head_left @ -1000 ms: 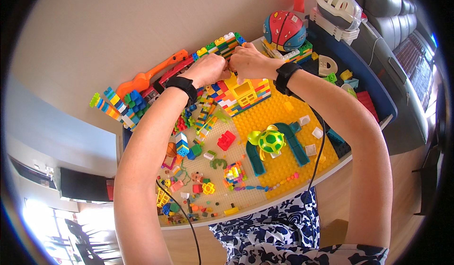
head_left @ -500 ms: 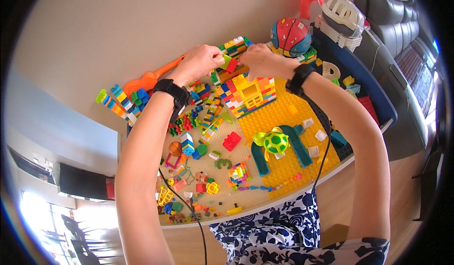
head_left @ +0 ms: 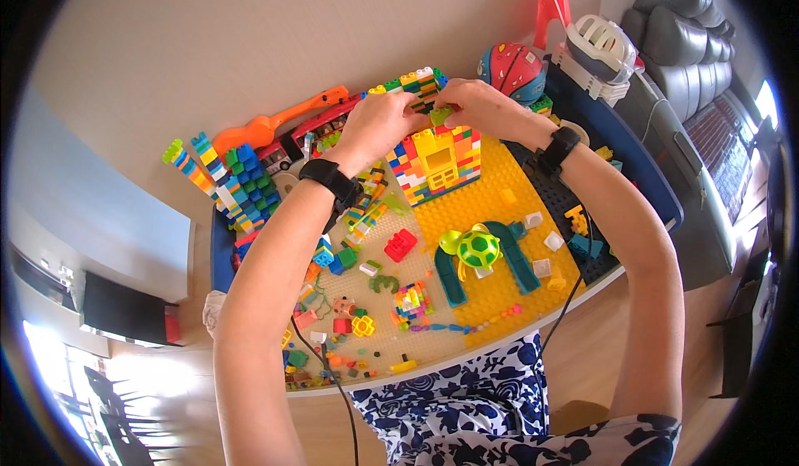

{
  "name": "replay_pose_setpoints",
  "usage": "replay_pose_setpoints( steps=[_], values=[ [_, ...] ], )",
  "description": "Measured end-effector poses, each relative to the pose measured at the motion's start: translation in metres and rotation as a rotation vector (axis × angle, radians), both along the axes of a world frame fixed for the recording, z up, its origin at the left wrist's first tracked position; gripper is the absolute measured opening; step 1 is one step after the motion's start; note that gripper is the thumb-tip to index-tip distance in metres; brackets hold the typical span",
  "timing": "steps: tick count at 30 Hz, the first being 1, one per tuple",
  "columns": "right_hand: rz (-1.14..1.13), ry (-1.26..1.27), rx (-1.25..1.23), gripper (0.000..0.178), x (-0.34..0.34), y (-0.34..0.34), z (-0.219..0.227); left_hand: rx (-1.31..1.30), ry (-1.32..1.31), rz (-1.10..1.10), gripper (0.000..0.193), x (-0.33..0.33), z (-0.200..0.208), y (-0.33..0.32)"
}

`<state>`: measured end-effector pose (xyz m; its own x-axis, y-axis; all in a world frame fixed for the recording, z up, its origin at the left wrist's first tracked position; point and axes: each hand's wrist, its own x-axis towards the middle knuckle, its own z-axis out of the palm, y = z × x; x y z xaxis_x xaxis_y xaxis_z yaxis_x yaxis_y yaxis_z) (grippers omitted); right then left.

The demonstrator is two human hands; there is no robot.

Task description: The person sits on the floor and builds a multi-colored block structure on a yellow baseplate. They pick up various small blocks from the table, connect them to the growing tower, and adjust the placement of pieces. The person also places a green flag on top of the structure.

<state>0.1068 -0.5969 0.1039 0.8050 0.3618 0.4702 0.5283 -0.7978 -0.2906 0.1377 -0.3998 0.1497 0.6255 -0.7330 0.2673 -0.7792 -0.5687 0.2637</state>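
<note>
A colourful toy-brick house (head_left: 404, 166) with a yellow window-and-door front (head_left: 441, 162) stands on the play table. Just over its roof edge, a lime-green toy brick (head_left: 439, 116) with red under it is pinched between my two hands. From the left, my left hand (head_left: 381, 126) brings thumb and fingers to the brick's side. My right hand (head_left: 484, 106) reaches from the other side, its curled fingertips on the brick. My fingers partly hide the house's top, and whether the brick touches it I cannot tell. Behind is a multicoloured brick wall (head_left: 416, 81).
A green toy turtle (head_left: 478, 251) sits between teal track pieces (head_left: 450, 276) on the yellow baseplate (head_left: 520, 187). Tall brick stacks (head_left: 212, 175), an orange toy guitar (head_left: 260, 133) and a red toy bus (head_left: 283, 154) stand left. A ball (head_left: 514, 73) is at the back right.
The lime-green and red brick has moved from my left fingers above the house, right and down toward its roof. My hands have closed in on it, and the view has shifted slightly.
</note>
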Motion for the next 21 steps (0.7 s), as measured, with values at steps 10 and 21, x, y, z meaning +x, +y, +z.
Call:
replay_pose_setpoints(
  steps=[10,21],
  values=[
    [-0.011,0.085,0.019,0.027,0.009,0.001,0.001,0.265,-0.053,-0.068,0.06,0.032,-0.031,-0.016],
    [0.007,0.135,0.022,0.027,0.017,-0.001,-0.001,0.342,0.111,-0.133,0.046,0.051,-0.032,-0.022]
  ],
)
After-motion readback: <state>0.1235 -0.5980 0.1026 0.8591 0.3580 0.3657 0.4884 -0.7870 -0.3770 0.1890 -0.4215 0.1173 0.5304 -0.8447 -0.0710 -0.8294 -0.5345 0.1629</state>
